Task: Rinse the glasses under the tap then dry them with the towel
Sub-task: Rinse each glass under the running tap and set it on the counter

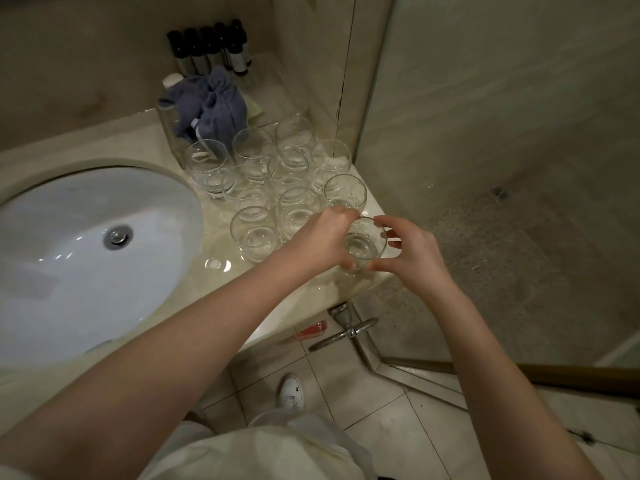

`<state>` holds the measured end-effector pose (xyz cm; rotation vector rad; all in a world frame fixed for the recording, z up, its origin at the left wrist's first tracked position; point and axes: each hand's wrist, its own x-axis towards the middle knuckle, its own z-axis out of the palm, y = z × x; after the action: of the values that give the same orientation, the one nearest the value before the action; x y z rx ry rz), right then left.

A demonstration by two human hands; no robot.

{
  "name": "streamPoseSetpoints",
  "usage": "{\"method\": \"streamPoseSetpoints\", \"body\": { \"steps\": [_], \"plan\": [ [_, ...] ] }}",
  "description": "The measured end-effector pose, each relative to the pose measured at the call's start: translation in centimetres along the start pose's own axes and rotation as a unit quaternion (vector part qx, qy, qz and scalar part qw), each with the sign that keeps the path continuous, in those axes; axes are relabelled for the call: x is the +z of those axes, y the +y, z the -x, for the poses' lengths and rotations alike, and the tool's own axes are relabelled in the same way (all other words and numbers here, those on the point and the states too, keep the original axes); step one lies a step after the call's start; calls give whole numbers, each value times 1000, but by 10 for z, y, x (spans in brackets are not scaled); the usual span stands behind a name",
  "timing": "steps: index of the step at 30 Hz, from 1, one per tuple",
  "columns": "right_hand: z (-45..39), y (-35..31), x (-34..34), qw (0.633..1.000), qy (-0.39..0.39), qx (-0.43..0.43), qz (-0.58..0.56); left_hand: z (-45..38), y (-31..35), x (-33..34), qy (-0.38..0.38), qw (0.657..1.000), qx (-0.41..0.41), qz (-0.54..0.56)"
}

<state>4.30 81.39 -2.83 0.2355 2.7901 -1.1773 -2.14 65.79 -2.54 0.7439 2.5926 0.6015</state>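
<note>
Glass in hand (364,244): upright, mouth up, long axis near vertical, at the front right corner of the counter (166,140), base on or just above the marble (could not tell which); it sat between the two hands. Left hand (320,239) curled round its left wall, thumb low, fingers over the far rim; right hand (414,252) pinched the right wall between thumb near the base and forefinger at the rim; both hands thus clamped on the one glass, neither nearer than the other. Other glasses (256,157) stood upright in a close cluster just behind and to the left, several touching; nearest one just beside the left knuckles. Grey towel (211,102) bunched at the back of the counter behind the cluster, dark bottles (211,46) beyond it. Sink basin (90,247) lay well to the left; tap not in view. Judgement: the glass must travel leftward across the front of the cluster to reach the basin, so the left hand was the better placed to carry it; risk of clipping a neighbouring rim on lift-off; whether this glass was already rinsed could not be told.
</note>
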Motion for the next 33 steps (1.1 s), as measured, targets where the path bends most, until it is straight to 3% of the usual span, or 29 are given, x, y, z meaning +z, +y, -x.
{"method": "streamPoseSetpoints", "body": {
  "steps": [10,13,20,26,33],
  "plan": [
    [-3,-4,-6,998,-39,3,40,3,5,-4,-6,1000,-19,-5],
    [-10,-15,-11,988,-82,3,129,3,7,-5,-13,999,-22,-23],
    [-16,-49,-19,925,-159,-14,344,14,9,-22,-41,998,-32,-34],
    [-21,-122,-4,888,-200,-68,409,55,-17,-71,-67,993,-41,-87],
    [-17,-238,74,847,-238,-183,440,159,-101,-143,-18,988,-138,-66]
  ]
}}
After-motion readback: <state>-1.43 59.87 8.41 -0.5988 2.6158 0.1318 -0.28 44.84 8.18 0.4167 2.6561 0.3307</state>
